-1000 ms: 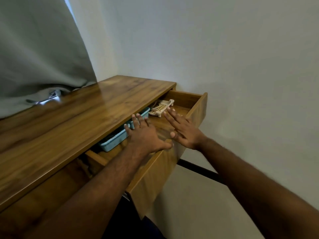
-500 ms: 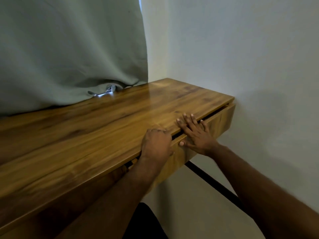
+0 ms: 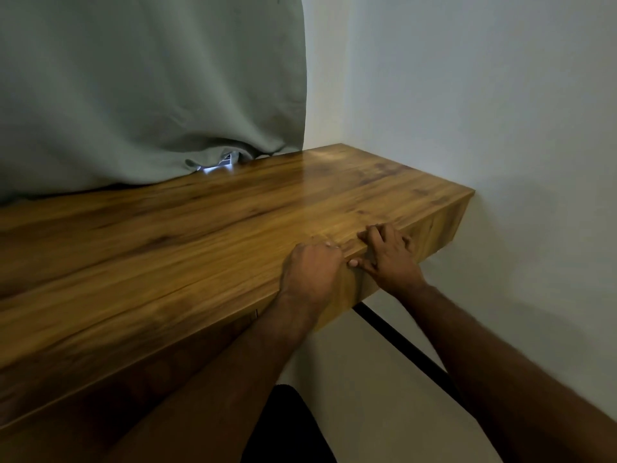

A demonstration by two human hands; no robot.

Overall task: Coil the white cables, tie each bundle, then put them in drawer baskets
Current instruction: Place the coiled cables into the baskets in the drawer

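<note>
— What does the drawer look like at this moment?

— The wooden drawer front [image 3: 430, 233] sits flush under the front edge of the wooden surface [image 3: 200, 235], same warm brown grain as the top, at the right end next to the white wall [image 3: 484, 95]. No gap shows along its upper edge.

— And the hands?

— Both are at that front edge. The left hand [image 3: 310, 272] has its back to the camera, fingers bent over the lip of the surface with the fingertips resting on top, and its palm side is against the drawer front. The right hand [image 3: 390, 259] lies flat against the drawer front, fingers straight and slightly spread, tips reaching up onto the surface edge. Neither hand holds anything.

— The cables and baskets?

— Hidden; with the drawer closed its contents cannot be seen.

— Anything else hard to make out?

— A grey-green curtain [image 3: 150, 88] drapes down onto the back of the surface, and a small bright object [image 3: 218, 164] peeks out beneath its hem, too small to identify. A black bar [image 3: 400, 342] runs diagonally below the drawer, partly covered by the right forearm. A dark shape at the bottom edge is cut off. The left end of the surface runs out of frame.
</note>
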